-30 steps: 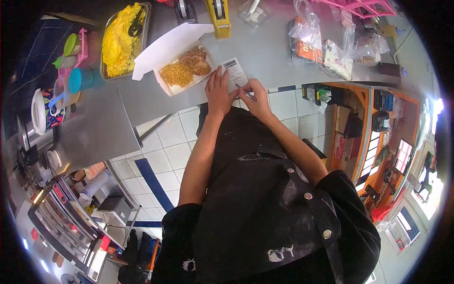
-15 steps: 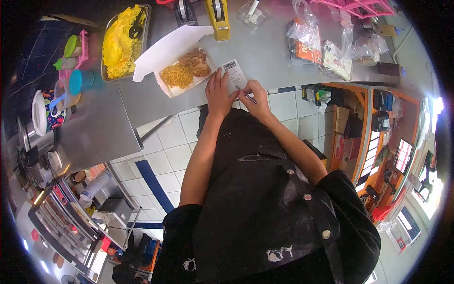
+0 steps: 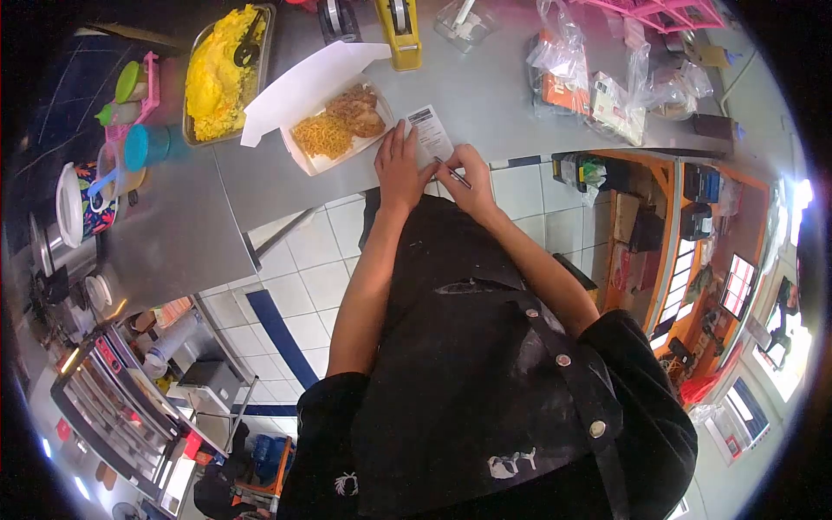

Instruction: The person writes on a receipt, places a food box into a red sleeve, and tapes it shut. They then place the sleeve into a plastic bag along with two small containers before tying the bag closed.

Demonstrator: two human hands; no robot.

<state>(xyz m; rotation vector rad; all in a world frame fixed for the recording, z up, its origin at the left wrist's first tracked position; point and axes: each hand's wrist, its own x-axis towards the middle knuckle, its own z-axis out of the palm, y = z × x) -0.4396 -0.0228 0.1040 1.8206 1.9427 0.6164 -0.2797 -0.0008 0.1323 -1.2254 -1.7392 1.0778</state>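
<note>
Between my hands, near the front edge of the steel counter, lies a white printed slip (image 3: pixel 428 130). My left hand (image 3: pixel 400 169) rests flat on its left side, fingers stretched out. In my right hand (image 3: pixel 468 182) is a dark pen (image 3: pixel 457 177), pinched in a writing grip with its tip at the lower part of the slip. Just left of the slip stands an open white takeaway box (image 3: pixel 312 100) with its lid tipped back. Inside it are noodles (image 3: pixel 322 136) and a browned piece of fried food (image 3: pixel 358 111).
A metal tray of yellow rice (image 3: pixel 221 78) stands back left, a dark utensil in it. Tape dispensers (image 3: pixel 399 35) are at the back. Bagged boxes (image 3: pixel 563 87) and a pink basket (image 3: pixel 659 13) sit on the right. Lidded tubs (image 3: pixel 147 147) line the left side.
The view has shifted very slightly. My hands stay at the slip, the pen still in my right hand and my left hand still flat.
</note>
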